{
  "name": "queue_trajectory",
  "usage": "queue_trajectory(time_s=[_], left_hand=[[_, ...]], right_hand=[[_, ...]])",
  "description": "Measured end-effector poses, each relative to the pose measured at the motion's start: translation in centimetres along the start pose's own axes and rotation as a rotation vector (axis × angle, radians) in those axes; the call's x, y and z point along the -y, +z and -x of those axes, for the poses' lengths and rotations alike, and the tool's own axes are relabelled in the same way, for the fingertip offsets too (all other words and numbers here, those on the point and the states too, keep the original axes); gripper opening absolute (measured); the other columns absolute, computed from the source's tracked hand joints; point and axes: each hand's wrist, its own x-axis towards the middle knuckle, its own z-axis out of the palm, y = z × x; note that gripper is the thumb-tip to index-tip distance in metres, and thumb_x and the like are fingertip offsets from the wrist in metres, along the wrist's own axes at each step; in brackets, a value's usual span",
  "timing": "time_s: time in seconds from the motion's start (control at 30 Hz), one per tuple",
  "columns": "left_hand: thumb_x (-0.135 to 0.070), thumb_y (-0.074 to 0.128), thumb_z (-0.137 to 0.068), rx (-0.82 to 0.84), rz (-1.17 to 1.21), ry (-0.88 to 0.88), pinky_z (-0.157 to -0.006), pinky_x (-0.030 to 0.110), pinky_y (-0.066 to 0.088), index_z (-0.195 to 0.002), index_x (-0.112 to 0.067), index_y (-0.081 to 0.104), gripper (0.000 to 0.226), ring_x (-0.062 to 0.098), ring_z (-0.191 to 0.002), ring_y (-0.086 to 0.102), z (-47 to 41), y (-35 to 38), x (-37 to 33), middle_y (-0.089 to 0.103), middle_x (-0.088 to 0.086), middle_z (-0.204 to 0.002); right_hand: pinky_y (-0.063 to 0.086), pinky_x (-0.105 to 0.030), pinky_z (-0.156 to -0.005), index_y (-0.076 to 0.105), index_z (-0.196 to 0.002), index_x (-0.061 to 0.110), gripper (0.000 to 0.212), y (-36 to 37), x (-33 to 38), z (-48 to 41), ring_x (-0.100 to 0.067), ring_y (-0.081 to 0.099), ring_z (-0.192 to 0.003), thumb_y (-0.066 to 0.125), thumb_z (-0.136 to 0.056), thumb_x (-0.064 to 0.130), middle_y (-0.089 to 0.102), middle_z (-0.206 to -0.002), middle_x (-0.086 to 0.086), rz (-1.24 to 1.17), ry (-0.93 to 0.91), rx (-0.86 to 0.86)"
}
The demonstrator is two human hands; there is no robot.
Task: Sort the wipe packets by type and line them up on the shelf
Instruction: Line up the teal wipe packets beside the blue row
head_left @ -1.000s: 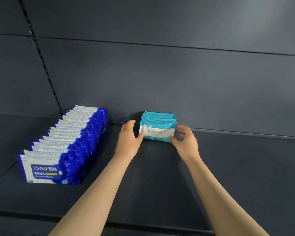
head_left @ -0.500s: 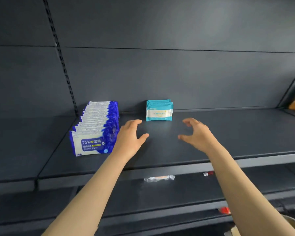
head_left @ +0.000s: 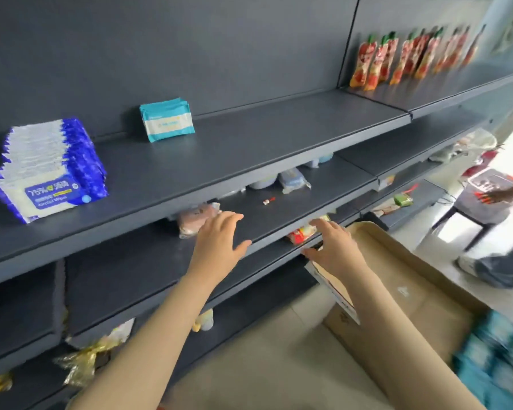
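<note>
A long row of blue-and-white alcohol wipe packets (head_left: 46, 170) stands on the dark shelf (head_left: 249, 143) at the left. A short row of teal wipe packets (head_left: 167, 119) stands further back against the wall. My left hand (head_left: 218, 242) hovers with spread fingers in front of the lower shelf edge, holding nothing. My right hand (head_left: 330, 244) is beside it, fingers relaxed and empty, above a cardboard box (head_left: 397, 279). More teal packets (head_left: 492, 359) lie blurred in the box at the lower right.
Red sauce pouches (head_left: 409, 54) stand on the shelf at the upper right. Loose goods lie on the lower shelves, among them a pink packet (head_left: 194, 221) and tubs (head_left: 290, 179). Another person (head_left: 498, 196) is at the far right by a stool.
Both hands let go of the teal packets and pulled back and down from the shelf. My view swung right and down, bringing the cardboard box into sight.
</note>
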Motion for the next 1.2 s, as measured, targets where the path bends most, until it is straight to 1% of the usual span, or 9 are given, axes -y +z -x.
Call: queue_trajectory(time_s=[0.13, 0.23, 0.33, 0.5, 0.67, 0.77, 0.87, 1.07, 1.2], left_hand=[[-0.038, 0.067, -0.089, 0.170, 0.009, 0.101, -0.106, 0.037, 0.036, -0.138, -0.013, 0.051, 0.057, 0.026, -0.128, 0.045, -0.5, 5.1, -6.2, 0.051, 0.004, -0.138], [-0.043, 0.064, -0.091, 0.269, -0.007, 0.175, -0.108, 0.037, 0.036, -0.141, -0.015, 0.046, 0.060, 0.024, -0.131, 0.042, -0.9, 9.1, -11.7, 0.048, 0.002, -0.142], [-0.044, 0.063, -0.091, 0.343, -0.011, 0.245, -0.109, 0.037, 0.035, -0.142, -0.016, 0.044, 0.061, 0.024, -0.132, 0.041, -0.9, 13.1, -17.8, 0.047, 0.001, -0.143], [-0.044, 0.060, -0.093, 0.460, -0.008, 0.336, -0.112, 0.039, 0.032, -0.144, -0.020, 0.040, 0.060, 0.022, -0.137, 0.035, 0.1, 19.6, -28.2, 0.042, -0.001, -0.146], [-0.043, 0.057, -0.095, 0.545, 0.014, 0.399, -0.110, 0.035, 0.030, -0.146, -0.023, 0.037, 0.059, 0.020, -0.138, 0.031, 1.7, 24.0, -36.8, 0.038, -0.004, -0.148], [-0.043, 0.056, -0.095, 0.596, 0.002, 0.451, -0.111, 0.035, 0.029, -0.146, -0.024, 0.036, 0.058, 0.019, -0.139, 0.030, 2.3, 26.0, -40.4, 0.036, -0.004, -0.150], [-0.043, 0.055, -0.096, 0.665, -0.011, 0.492, -0.112, 0.035, 0.027, -0.147, -0.024, 0.035, 0.058, 0.019, -0.140, 0.028, 2.2, 28.3, -43.1, 0.035, -0.004, -0.151], [-0.046, 0.055, -0.095, 0.816, -0.022, 0.531, -0.113, 0.036, 0.025, -0.145, -0.025, 0.038, 0.057, 0.018, -0.140, 0.029, 0.7, 34.6, -47.5, 0.037, -0.005, -0.150], [-0.047, 0.055, -0.094, 0.930, -0.021, 0.510, -0.112, 0.035, 0.026, -0.143, -0.025, 0.039, 0.056, 0.018, -0.139, 0.031, -1.0, 40.1, -49.3, 0.039, -0.005, -0.149]], right_hand=[[0.044, -0.047, -0.107, 0.041, -0.143, 0.030, 0.066, -0.9, -7.7, 4.2, -0.027, 0.043, -0.132, 0.072, -0.086, 0.039, 0.049, -0.145, 0.001, -0.011, 0.158, -0.036], [0.043, -0.046, -0.109, 0.042, -0.142, 0.030, 0.065, -2.1, -13.7, 7.5, -0.026, 0.043, -0.133, 0.072, -0.086, 0.040, 0.048, -0.146, 0.002, 0.015, 0.260, -0.075], [0.040, -0.045, -0.111, 0.041, -0.143, 0.030, 0.064, -3.8, -20.1, 10.7, -0.025, 0.041, -0.135, 0.071, -0.087, 0.042, 0.047, -0.147, 0.002, 0.042, 0.353, -0.079], [0.040, -0.043, -0.110, 0.040, -0.144, 0.029, 0.065, -6.6, -31.0, 16.2, -0.026, 0.041, -0.135, 0.070, -0.088, 0.041, 0.047, -0.146, 0.000, 0.036, 0.511, -0.073], [0.038, -0.041, -0.108, 0.039, -0.146, 0.024, 0.065, -8.6, -39.7, 21.4, -0.026, 0.041, -0.134, 0.068, -0.089, 0.040, 0.046, -0.146, -0.001, -0.004, 0.643, -0.045], [0.043, -0.040, -0.104, 0.041, -0.144, 0.025, 0.064, -9.3, -43.5, 23.8, -0.024, 0.044, -0.130, 0.068, -0.088, 0.039, 0.049, -0.143, -0.001, -0.077, 0.712, -0.054], [0.044, -0.039, -0.101, 0.042, -0.143, 0.024, 0.062, -9.6, -46.6, 25.2, -0.023, 0.045, -0.127, 0.069, -0.088, 0.036, 0.050, -0.142, -0.001, -0.132, 0.783, -0.076], [0.043, -0.038, -0.102, 0.046, -0.140, 0.021, 0.059, -8.2, -52.1, 25.4, -0.025, 0.048, -0.126, 0.071, -0.087, 0.029, 0.052, -0.139, -0.002, -0.249, 0.915, -0.057], [0.039, -0.037, -0.108, 0.047, -0.140, 0.018, 0.059, -6.0, -56.0, 23.8, -0.023, 0.045, -0.131, 0.072, -0.087, 0.027, 0.052, -0.140, -0.004, -0.345, 1.015, -0.045]])
